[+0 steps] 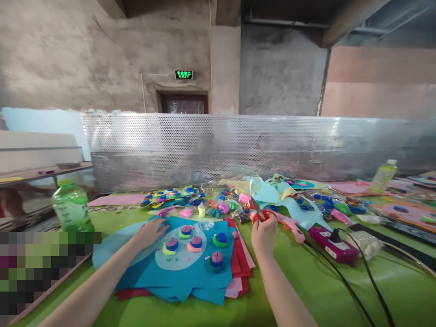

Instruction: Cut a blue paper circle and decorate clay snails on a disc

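My left hand (151, 232) lies flat with its fingers spread on the stacked blue sheets (136, 277), at their upper left. My right hand (264, 229) is wrapped round the red handles of a pair of scissors (259, 213), whose blades point up and left. Between my hands, a pale blue oval (180, 262) on the top sheet carries clay snails (195, 244) with blue and pink shells. To its right sit a green snail (220, 240) and another blue-shelled snail (216, 259). Red and pink sheets (242, 256) stick out below the blue ones.
A green-capped bottle (70, 206) stands at the left. Behind the sheets lie clay pieces (223, 208) and pale blue paper scraps (265, 190). On the right are a purple power box (334, 245), black cables, a glue gun (293, 227) and another bottle (383, 176).
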`<action>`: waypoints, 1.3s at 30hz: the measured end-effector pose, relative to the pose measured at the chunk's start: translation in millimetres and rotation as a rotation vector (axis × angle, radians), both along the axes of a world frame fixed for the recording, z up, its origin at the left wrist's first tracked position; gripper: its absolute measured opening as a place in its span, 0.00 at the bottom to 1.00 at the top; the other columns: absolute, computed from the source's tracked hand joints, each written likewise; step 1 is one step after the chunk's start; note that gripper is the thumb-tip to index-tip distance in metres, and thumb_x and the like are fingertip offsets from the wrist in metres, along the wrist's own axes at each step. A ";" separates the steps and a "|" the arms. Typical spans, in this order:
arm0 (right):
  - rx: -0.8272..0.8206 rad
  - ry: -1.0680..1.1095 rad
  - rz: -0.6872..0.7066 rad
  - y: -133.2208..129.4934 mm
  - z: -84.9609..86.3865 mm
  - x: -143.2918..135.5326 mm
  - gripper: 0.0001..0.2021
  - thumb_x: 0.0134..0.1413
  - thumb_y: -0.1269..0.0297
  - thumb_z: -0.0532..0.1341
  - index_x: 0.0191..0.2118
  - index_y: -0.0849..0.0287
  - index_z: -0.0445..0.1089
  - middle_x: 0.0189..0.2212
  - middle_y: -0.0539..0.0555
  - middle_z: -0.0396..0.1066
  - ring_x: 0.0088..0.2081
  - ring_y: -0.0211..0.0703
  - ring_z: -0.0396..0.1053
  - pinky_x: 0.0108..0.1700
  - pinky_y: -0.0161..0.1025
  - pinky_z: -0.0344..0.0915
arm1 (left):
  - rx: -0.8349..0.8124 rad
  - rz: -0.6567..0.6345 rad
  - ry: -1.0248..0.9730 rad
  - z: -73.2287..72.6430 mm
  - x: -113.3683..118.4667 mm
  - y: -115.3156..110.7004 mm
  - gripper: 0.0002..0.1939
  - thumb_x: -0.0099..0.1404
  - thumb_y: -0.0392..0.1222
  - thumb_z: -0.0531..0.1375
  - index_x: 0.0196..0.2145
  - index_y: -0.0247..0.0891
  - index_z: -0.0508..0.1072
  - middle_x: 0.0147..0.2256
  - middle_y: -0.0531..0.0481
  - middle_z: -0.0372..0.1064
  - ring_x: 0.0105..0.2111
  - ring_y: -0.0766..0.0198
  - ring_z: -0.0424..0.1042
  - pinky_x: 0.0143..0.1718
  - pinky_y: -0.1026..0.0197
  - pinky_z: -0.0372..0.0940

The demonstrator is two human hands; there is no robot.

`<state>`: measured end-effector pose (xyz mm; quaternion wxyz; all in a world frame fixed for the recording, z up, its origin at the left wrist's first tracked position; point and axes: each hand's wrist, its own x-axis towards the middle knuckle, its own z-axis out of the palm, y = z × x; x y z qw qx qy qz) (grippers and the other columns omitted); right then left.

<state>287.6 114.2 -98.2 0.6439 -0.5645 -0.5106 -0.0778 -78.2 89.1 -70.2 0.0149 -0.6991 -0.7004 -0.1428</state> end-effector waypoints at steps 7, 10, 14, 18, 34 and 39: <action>-0.175 -0.100 -0.099 -5.9 2.7 -4.5 0.25 0.46 0.53 0.54 0.45 0.70 0.53 0.42 0.73 0.58 0.47 0.66 0.55 0.44 0.58 0.54 | -0.010 0.008 0.005 -4.7 1.3 0.3 0.26 0.62 0.51 0.44 0.50 0.31 0.64 0.52 0.36 0.62 0.51 0.48 0.62 0.51 0.48 0.56; -0.273 -0.117 -0.125 -6.2 6.9 -2.1 0.28 0.45 0.53 0.56 0.45 0.73 0.54 0.43 0.76 0.59 0.47 0.68 0.56 0.43 0.56 0.55 | -0.005 0.000 -0.001 -4.3 2.8 -0.5 0.26 0.62 0.51 0.45 0.51 0.32 0.63 0.52 0.37 0.62 0.52 0.49 0.62 0.52 0.49 0.55; -0.394 -0.232 0.003 -10.9 16.1 1.0 0.14 0.49 0.61 0.55 0.40 0.63 0.63 0.35 0.61 0.69 0.40 0.52 0.66 0.38 0.42 0.59 | 0.000 -0.024 -0.001 -0.2 8.6 -2.2 0.26 0.62 0.52 0.46 0.52 0.33 0.62 0.53 0.37 0.62 0.52 0.50 0.62 0.52 0.50 0.56; -0.522 -0.345 0.044 -21.2 26.6 2.0 0.10 0.50 0.60 0.56 0.39 0.57 0.66 0.29 0.53 0.73 0.33 0.47 0.70 0.37 0.41 0.57 | 0.010 -0.070 -0.002 7.9 18.2 -5.1 0.26 0.62 0.51 0.48 0.53 0.33 0.62 0.53 0.38 0.62 0.54 0.51 0.60 0.53 0.51 0.54; -0.694 -0.406 -0.182 -15.0 13.8 14.6 0.10 0.46 0.74 0.54 0.37 0.69 0.65 0.32 0.68 0.69 0.35 0.56 0.70 0.33 0.44 0.62 | 0.034 -0.166 -0.060 20.1 35.0 -16.2 0.22 0.62 0.52 0.49 0.47 0.36 0.69 0.50 0.41 0.66 0.52 0.51 0.62 0.52 0.53 0.57; -0.742 -0.386 -0.284 -17.2 12.5 13.4 0.12 0.45 0.75 0.52 0.37 0.74 0.66 0.33 0.77 0.67 0.36 0.67 0.68 0.33 0.53 0.59 | 0.037 -0.210 -0.040 15.8 38.7 -13.7 0.21 0.61 0.53 0.50 0.45 0.39 0.71 0.48 0.43 0.68 0.50 0.51 0.64 0.51 0.52 0.57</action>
